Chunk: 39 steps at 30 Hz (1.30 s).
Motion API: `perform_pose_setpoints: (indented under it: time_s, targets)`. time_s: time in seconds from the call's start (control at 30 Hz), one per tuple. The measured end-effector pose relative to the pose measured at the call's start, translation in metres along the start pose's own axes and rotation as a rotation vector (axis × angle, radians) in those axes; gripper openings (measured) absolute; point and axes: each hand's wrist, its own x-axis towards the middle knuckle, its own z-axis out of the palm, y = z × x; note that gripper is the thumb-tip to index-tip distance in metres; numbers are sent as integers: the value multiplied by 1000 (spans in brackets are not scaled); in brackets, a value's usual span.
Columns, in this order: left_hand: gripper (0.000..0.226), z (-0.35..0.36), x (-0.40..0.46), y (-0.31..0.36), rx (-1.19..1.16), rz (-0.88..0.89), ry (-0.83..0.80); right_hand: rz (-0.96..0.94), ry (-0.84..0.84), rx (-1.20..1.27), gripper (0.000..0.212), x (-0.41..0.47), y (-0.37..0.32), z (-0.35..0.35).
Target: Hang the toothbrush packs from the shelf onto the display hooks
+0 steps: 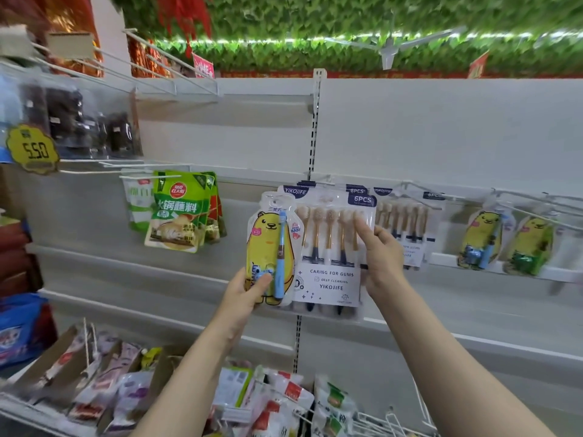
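The scene was a shop aisle with a grey-white back panel (426, 130) crossed by slotted uprights, under a ceiling dressed in artificial green leaves (315, 23) with a line of small lights and red decorations. Wire display hooks (520, 197) stuck out from a rail across the panel. The left hand (244, 293) gripped the lower part of a yellow bear-shaped child's toothbrush pack (268, 250), thumb across its front, holding it upright against the panel; the pack carried a blue brush and a small "BABY" mark. Just beside it, partly behind, hung a six-brush pack (331, 244) reading "YIKOJIFE", "6PCS", "CARING FOR GUMS" and "DEEP CLEANING". The right hand (381, 257) pinched that pack's right edge, forefinger stretched up over its front. More of the same six-brush packs (403, 222) hung to the right, and further right two more yellow bear packs (508, 244). To the left hung green sauce pouches (179, 212) with Chinese lettering, and a yellow price tag (33, 149) read "5.50". Below, the shelf (19, 408) held assorted packets, too blurred to read.
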Motion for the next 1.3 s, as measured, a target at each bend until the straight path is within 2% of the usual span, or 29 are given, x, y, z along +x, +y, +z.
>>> perform_pose_setpoints:
  time_s: [0.13,0.23,0.37,0.5,0.57,0.67,0.77,0.87,0.97,1.03,1.2,1.3]
  targets:
    - [40,2,12,-5,24,-4,23,-10,-10,-31,42,20,9,5]
    - [32,1,19,-10,50,2,61,-9,-12,-42,55,35,15,11]
    - [27,0,17,-11,64,-15,79,-20,4,-85,30,51,17,14]
    - [28,1,10,-10,72,-18,73,-50,7,-146,42,59,16,11]
    - [32,1,5,-9,71,-18,63,-30,-13,-156,39,58,11,8]
    - [31,4,-5,-8,70,-25,29,11,-44,-235,49,54,5,2]
    - [26,15,-17,-9,46,-31,-27,8,72,-373,57,45,8,-6]
    - [27,35,-29,-16,24,-52,-113,-79,158,-438,51,18,6,-20]
    - [27,66,-39,-26,-25,-92,-162,-63,-63,-408,37,-17,-6,-36]
    - [26,92,-47,-29,-57,-116,-189,-34,-143,-388,36,-37,-18,-50]
    - [34,158,-64,-34,-65,-145,-270,-35,-58,-304,28,-55,-45,-103]
    - [32,199,-75,-33,-48,-134,-307,-47,-16,-298,36,-58,-59,-144]
